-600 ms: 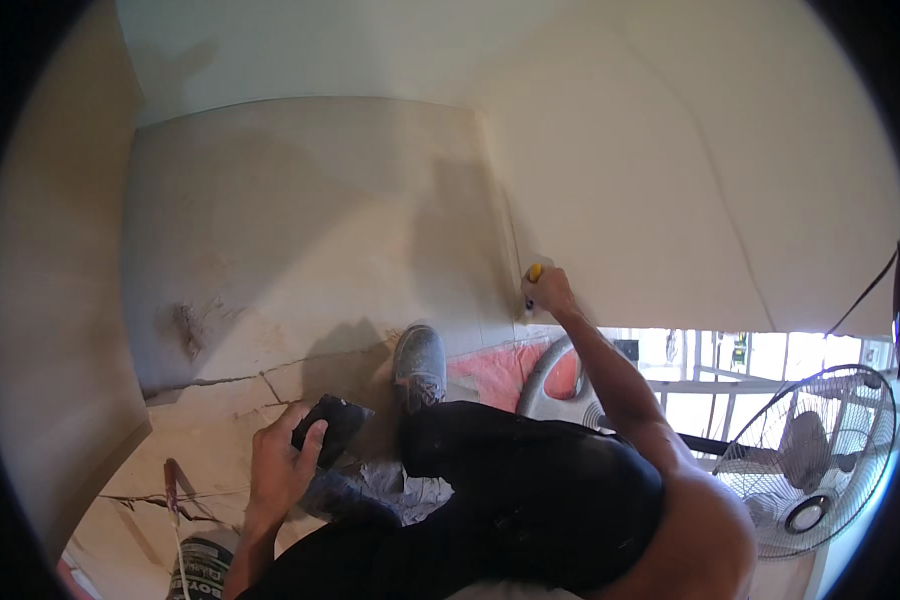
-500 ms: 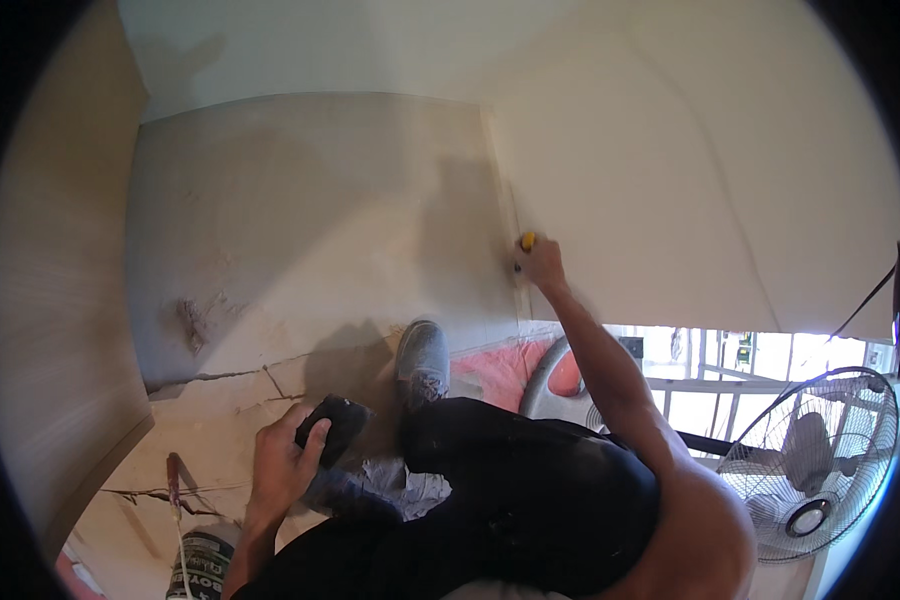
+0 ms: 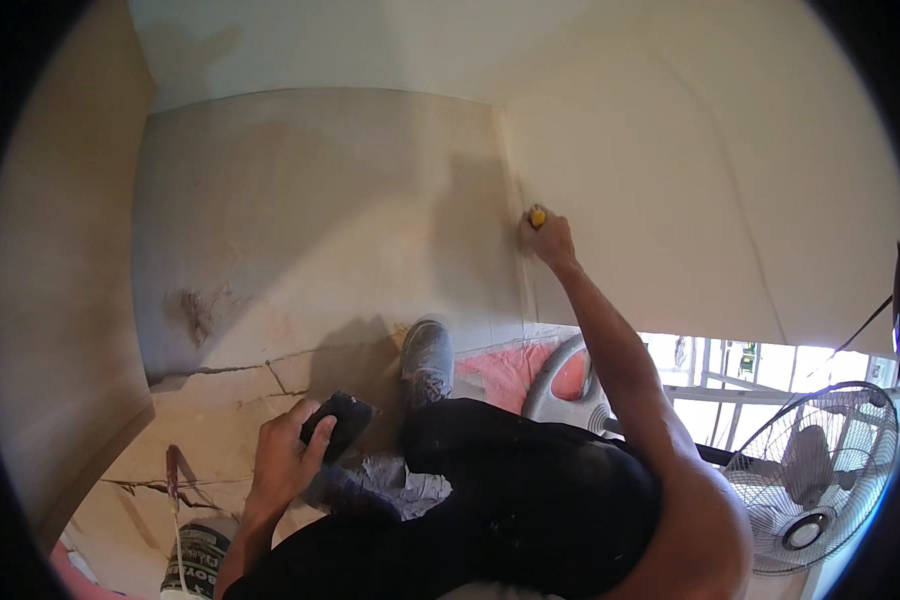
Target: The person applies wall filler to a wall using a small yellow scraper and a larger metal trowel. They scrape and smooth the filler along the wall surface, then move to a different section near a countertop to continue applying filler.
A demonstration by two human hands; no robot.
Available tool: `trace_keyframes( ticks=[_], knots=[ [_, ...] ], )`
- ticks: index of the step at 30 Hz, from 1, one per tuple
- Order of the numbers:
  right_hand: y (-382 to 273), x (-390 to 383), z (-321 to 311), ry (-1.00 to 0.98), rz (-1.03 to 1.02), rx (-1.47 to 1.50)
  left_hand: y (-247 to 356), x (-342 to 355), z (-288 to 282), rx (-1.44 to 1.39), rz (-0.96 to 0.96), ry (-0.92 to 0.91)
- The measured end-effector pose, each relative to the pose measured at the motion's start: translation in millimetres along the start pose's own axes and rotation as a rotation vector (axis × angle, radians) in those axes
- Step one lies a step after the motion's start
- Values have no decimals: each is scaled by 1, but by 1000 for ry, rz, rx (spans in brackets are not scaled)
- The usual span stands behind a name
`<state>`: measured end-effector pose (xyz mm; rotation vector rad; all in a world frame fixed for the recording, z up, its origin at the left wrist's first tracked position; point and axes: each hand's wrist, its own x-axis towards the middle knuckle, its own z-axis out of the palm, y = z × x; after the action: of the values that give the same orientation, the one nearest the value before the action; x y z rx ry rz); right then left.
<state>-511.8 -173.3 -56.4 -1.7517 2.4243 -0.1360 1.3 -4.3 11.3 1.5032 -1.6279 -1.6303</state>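
Note:
My left hand (image 3: 288,450) grips a dark, flat, square-ended tool (image 3: 348,428), like a filler board or wide scraper, low in the middle of the head view. My right arm reaches forward, and my right hand (image 3: 548,238) is closed on a small yellow-handled tool (image 3: 537,216) against the seam between the grey-beige panel (image 3: 340,210) and the pale wall panel (image 3: 690,230) on the right. The tool's working end is hidden. My shoe (image 3: 425,360) rests at the lower edge of the grey-beige panel, below my right hand.
A beige side panel (image 3: 70,300) rises at the left. Cracked boards (image 3: 200,420) cover the floor, with a red-handled tool (image 3: 173,470) and a dark bucket (image 3: 195,560). Pink sheeting (image 3: 495,370), a grey machine (image 3: 548,385), a wire-cage fan (image 3: 810,475) and a metal frame stand at the right.
My right hand has moved upward along the seam with the yellow-handled tool. My left hand stays nearly in place. The view has shifted slightly.

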Motion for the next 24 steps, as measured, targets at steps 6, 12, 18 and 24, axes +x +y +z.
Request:
trace_keyframes(
  ticks=[6, 12, 18, 24],
  knots=[
    [-45, 42, -34, 83, -147, 172, -7, -1, -2, -27, -1, 57],
    [-49, 105, -23, 158, -288, 251, -10, -1, -4, 23, -23, 65],
    [19, 60, 16, -107, -89, -47, -9, -1, -11, -21, -19, 118],
    [14, 34, -14, -24, -157, 316, -9, -5, -10, -63, 1, 161]
  ],
)
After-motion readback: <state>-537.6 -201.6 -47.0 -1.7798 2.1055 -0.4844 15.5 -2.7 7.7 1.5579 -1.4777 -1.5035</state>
